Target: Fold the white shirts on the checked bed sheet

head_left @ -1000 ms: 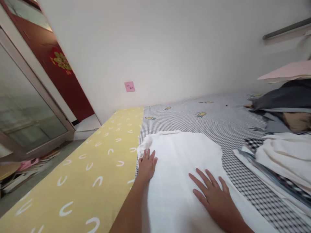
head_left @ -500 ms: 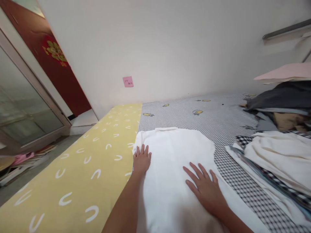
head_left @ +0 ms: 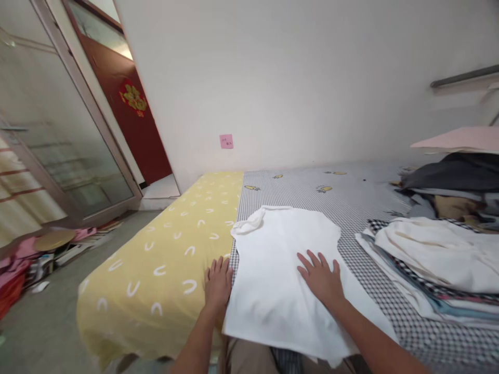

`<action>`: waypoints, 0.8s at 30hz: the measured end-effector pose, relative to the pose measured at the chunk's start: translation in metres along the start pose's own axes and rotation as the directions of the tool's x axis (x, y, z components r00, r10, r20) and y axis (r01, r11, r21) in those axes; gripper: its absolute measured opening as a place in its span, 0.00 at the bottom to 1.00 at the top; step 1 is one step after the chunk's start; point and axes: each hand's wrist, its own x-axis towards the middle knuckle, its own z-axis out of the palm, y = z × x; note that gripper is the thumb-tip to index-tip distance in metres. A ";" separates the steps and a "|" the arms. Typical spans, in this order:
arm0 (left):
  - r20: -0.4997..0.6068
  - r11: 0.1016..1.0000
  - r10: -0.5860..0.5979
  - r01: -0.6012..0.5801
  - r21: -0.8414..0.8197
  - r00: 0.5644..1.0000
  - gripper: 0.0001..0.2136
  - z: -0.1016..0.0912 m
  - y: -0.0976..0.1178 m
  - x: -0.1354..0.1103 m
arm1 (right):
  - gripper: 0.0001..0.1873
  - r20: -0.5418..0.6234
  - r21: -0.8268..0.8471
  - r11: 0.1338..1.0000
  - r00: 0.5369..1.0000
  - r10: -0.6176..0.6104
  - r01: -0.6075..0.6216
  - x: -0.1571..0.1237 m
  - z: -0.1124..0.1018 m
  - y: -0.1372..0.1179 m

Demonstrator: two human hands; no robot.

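A white garment point(head_left: 284, 259) lies spread flat on the bed, its far left corner curled up. My left hand point(head_left: 218, 283) rests palm down at the garment's left edge, partly on the yellow sheet point(head_left: 167, 259), fingers apart. My right hand point(head_left: 322, 278) lies flat on the middle of the white garment with fingers spread. Neither hand grips anything.
The bed has a black-and-white checked sheet point(head_left: 351, 202) on its right part. A pile of folded clothes point(head_left: 432, 265) sits at right, with dark garments point(head_left: 452, 179) behind. A glass sliding door point(head_left: 58, 150), a red door point(head_left: 136, 119) and floor clutter point(head_left: 47, 249) stand at left.
My left hand has slid back toward me along the garment's left edge, off onto the yellow sheet. The view has pulled back, and the garment's far left corner is curled again.
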 end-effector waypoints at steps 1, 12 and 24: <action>0.001 1.000 -0.020 0.020 -0.005 1.000 0.24 0.001 0.000 -0.009 | 0.26 0.023 0.015 1.000 1.000 0.021 -0.021 -0.003 -0.003 -0.003; -0.109 0.993 0.120 -0.119 0.009 0.987 0.23 0.026 -0.030 -0.078 | 0.19 -0.136 0.557 0.825 0.990 -0.029 0.101 -0.106 -0.002 0.074; -0.452 0.818 0.556 -0.555 0.149 0.698 0.23 0.000 0.092 -0.087 | 0.13 0.013 0.699 0.631 0.888 0.459 -0.337 -0.094 -0.015 0.110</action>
